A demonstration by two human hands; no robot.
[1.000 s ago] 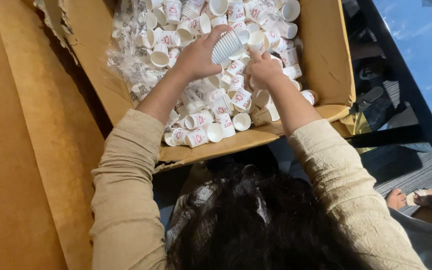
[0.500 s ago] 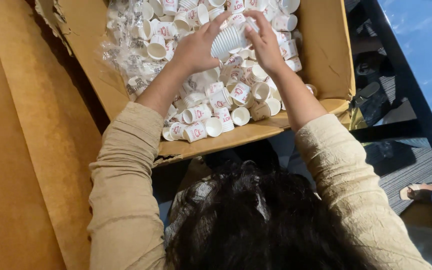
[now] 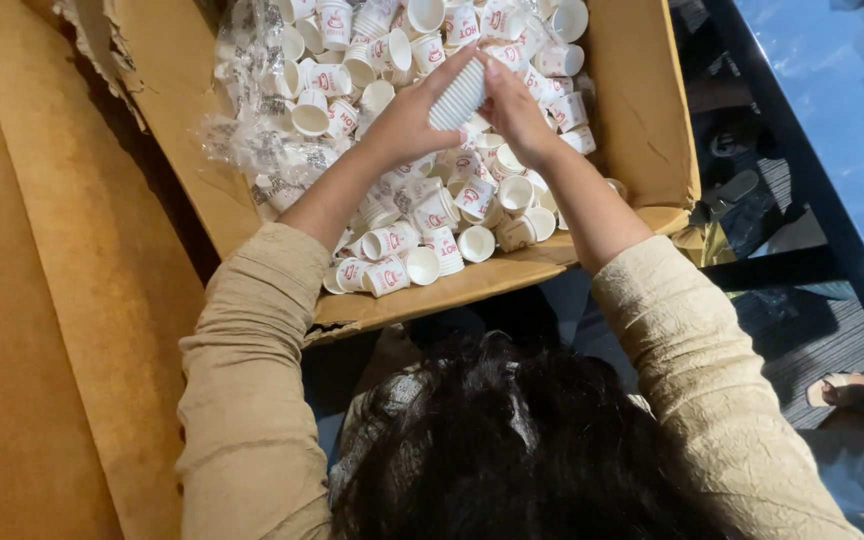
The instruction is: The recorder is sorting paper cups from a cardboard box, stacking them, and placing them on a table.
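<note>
White cup stack (image 3: pixel 457 97) clamped betw. both hands (image 3: pixel 462 115), base hidden by right hand; box (image 3: pixel 642 120) top cut off.

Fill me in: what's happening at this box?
A person leans over an open cardboard box filled with loose small white paper cups with red print. Both hands meet over the pile: the left hand grips a nested stack of cups, and the right hand holds its other side. Crumpled clear plastic wrap lies in the box's left part.
</note>
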